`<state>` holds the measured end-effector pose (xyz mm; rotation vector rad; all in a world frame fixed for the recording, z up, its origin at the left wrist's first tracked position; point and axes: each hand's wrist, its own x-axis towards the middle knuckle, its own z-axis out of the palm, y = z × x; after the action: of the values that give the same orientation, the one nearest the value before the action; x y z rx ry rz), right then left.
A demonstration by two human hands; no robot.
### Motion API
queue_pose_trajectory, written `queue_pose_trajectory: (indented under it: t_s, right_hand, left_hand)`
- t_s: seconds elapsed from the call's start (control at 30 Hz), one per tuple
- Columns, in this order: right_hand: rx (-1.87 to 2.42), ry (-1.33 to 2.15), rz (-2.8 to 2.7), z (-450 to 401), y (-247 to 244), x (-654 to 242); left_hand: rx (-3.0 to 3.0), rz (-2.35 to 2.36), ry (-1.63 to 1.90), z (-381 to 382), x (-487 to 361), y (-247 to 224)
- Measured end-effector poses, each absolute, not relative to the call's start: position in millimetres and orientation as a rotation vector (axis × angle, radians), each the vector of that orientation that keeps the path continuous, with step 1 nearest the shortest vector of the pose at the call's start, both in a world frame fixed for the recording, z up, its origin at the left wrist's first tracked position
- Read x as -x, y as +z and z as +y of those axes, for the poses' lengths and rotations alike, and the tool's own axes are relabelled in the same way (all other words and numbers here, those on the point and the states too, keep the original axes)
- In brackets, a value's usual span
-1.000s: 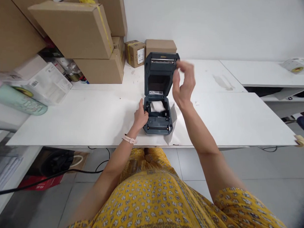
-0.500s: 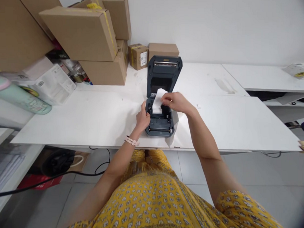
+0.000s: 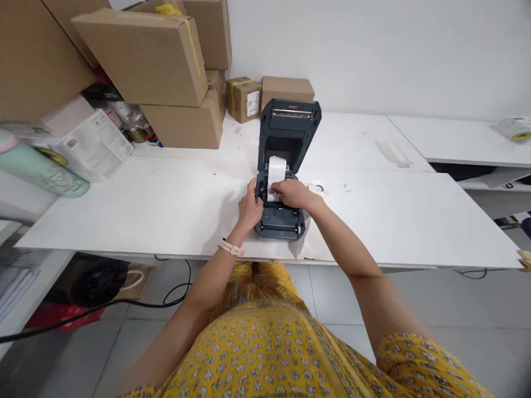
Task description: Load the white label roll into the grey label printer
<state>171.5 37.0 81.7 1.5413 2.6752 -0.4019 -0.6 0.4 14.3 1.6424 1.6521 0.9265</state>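
At the table's (image 3: 161, 208) near edge, my left hand (image 3: 249, 209) braces the printer's (image 3: 280, 216) left side, fingers curled against its casing. The roll (image 3: 276, 169) now sits upright in the open bay, lid (image 3: 291, 125) raised behind. My right hand (image 3: 292, 193), a second ago up by the lid, has dropped and pinches the roll's lower edge, seating it.

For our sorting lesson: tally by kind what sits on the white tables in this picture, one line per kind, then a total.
Brown cardboard boxes, clearly separate: 6, e.g. the big tilted one
Dark grey plastic label printer with raised lid: 1
White paper label roll in it, touched by the right hand: 1
Mint green bottle: 1
Yellow tape roll: 1
Total: 10
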Motion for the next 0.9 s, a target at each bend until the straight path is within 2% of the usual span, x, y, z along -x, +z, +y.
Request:
queue_pose_trajectory:
  t_s: [0.17,0.3,0.47,0.57,0.63,0.77,0.9]
  right_hand:
    - [-1.54,-0.288,2.566,46.7,64.9,-146.5]
    - [-1.538,-0.33,2.595,51.8,67.5,-142.2]
    - [-1.486,-0.602,2.856,28.8,98.0,-214.2]
    - [-1.826,-1.339,3.226,-3.7,101.7,-289.3]
    - [-2.156,-1.599,3.079,-23.2,90.2,-332.8]
    - [-2.682,-1.683,2.437,-38.4,44.8,-380.2]
    - [-2.802,-1.674,2.268,-34.1,-0.9,-390.9]
  left_hand:
    - [-1.632,1.639,0.945,0.5,1.1,13.1]
    - [-1.634,1.646,0.947,0.5,0.5,13.7]
    - [-1.632,1.66,0.93,-0.5,-0.1,16.5]
    - [-1.63,1.664,0.938,-0.6,0.0,15.8]
    - [-1.625,1.656,0.956,-0.2,0.2,14.1]
    - [-1.623,1.628,1.004,1.4,0.8,10.8]
    - [-1.657,1.653,0.957,2.1,1.1,10.6]
